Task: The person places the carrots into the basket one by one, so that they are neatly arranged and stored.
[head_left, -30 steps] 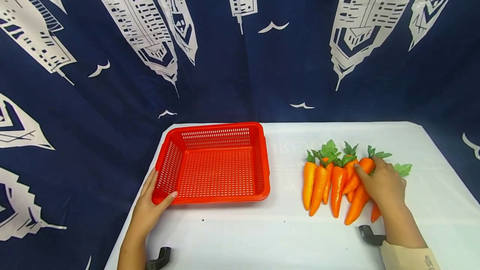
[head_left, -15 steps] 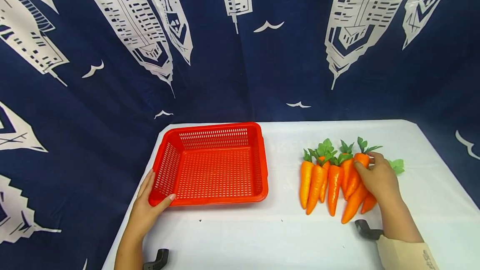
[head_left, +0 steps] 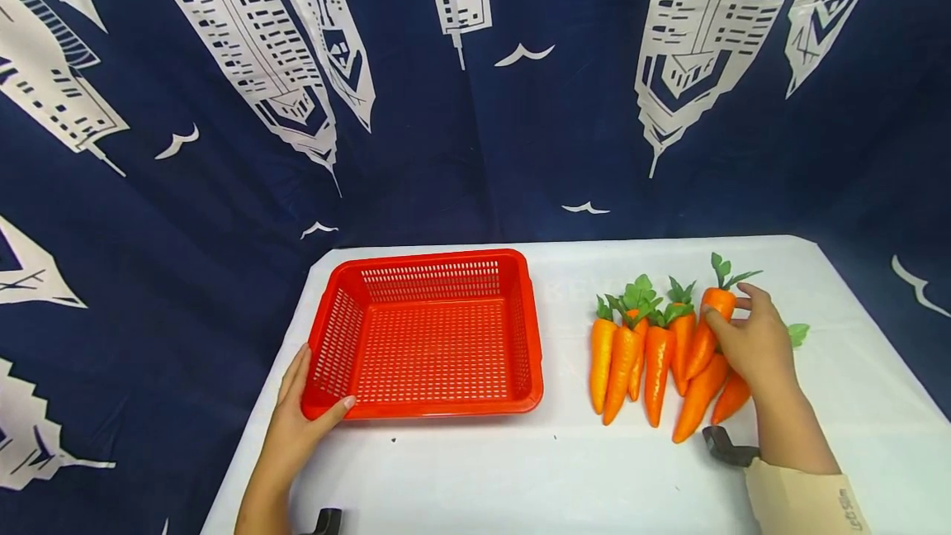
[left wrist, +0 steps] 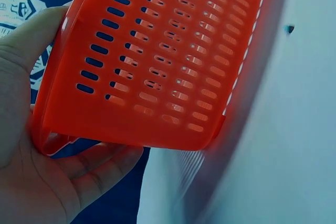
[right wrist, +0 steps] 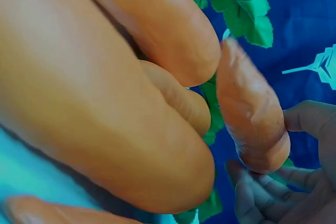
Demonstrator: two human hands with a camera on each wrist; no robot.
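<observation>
My left hand (head_left: 291,428) grips the near left corner of a red perforated plastic basket (head_left: 438,413). In the left wrist view, the thumb lies over the basket's rim (left wrist: 52,77) and the fingers (left wrist: 105,174) reach under it. Nothing lies inside the basket. To the right, my right hand (head_left: 761,345) pinches an orange carrot with green leaves (head_left: 706,337) near its leafy top. The right wrist view has this carrot (right wrist: 254,111) between thumb and fingers. Beside and beneath it lie several other carrots (head_left: 659,370), leaves pointing away from me.
A white table (head_left: 520,477) carries everything, with bare surface between basket and carrots. Behind it hangs a dark blue cloth (head_left: 475,155) printed with white buildings and birds. Black wrist-camera mounts (head_left: 728,446) stick out beside both wrists.
My right hand has taken hold of a carrot and raised it slightly, away from the pile. The basket has shifted a little right with my left hand. The head view has turned slightly.
</observation>
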